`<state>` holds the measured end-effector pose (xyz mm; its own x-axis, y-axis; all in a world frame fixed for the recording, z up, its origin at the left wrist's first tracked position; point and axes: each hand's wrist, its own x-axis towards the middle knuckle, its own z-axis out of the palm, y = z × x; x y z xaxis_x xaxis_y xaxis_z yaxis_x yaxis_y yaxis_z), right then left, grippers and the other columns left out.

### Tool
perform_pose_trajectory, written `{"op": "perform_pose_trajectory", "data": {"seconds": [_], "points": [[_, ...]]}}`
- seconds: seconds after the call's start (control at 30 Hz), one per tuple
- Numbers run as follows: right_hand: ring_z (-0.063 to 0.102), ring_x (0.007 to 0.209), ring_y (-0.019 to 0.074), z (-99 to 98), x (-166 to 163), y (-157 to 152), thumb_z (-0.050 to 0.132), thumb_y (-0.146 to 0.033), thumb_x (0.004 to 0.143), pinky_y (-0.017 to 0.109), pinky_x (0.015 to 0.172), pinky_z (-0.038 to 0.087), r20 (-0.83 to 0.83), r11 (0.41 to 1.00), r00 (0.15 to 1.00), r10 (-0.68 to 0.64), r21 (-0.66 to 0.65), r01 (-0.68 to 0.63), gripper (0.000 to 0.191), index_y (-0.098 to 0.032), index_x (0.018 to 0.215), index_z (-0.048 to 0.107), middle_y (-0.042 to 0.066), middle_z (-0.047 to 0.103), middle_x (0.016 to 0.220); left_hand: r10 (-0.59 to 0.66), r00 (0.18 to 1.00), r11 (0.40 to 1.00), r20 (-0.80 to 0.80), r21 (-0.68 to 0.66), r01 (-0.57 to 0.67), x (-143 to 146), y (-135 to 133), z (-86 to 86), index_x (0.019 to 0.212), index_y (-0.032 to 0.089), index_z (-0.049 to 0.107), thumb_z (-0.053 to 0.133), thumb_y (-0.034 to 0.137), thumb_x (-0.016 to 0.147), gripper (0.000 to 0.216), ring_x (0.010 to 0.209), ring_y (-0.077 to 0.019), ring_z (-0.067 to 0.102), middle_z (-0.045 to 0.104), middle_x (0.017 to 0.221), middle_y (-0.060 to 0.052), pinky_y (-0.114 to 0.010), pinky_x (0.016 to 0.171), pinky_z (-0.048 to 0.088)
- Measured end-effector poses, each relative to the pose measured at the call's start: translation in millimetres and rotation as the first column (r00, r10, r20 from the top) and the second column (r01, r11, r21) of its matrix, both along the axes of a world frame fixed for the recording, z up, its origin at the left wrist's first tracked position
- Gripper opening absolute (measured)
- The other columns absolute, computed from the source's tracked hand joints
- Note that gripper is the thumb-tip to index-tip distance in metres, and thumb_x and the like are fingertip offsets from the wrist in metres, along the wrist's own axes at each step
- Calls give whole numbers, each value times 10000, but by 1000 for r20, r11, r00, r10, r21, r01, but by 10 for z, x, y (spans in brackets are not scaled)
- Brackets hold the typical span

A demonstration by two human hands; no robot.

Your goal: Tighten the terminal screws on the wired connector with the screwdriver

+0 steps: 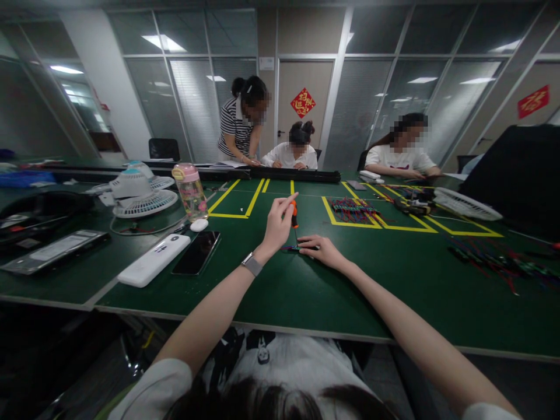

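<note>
On my feed, the left hand (279,220) has its fingers drawn in at the screwdriver (294,217), gripping the handle, forefinger stretched by its top. The right hand (322,251) lies loosely extended, fingertips at the small wired circuit board (292,249), inward of the surface's (306,303) near edge; I can't tell if they pinch it. I'd hold the shaft upright and brace the board flat.

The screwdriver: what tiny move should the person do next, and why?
Probably a small, gentle twist of the screwdriver with the left hand. That hand grips it pointing down at a small wired piece, and the right hand reaches the piece too, so it could steady it.
</note>
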<state>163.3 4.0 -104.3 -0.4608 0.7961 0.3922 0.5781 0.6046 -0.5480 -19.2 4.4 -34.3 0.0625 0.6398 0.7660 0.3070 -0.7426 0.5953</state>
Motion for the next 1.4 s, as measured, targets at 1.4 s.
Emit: {"op": "perform_pose_trajectory", "data": {"seconds": [1.4], "points": [[622, 1067, 246, -32, 15, 34, 622, -350, 812, 406, 955, 466, 0, 1000, 1000, 13, -1, -13, 226, -257, 983, 737, 62, 678, 1153, 33, 999, 999, 3, 17, -33, -7, -7, 16, 1109, 215, 638, 552, 309, 872, 269, 852, -136, 558, 571, 947, -43, -250, 788, 461]]}}
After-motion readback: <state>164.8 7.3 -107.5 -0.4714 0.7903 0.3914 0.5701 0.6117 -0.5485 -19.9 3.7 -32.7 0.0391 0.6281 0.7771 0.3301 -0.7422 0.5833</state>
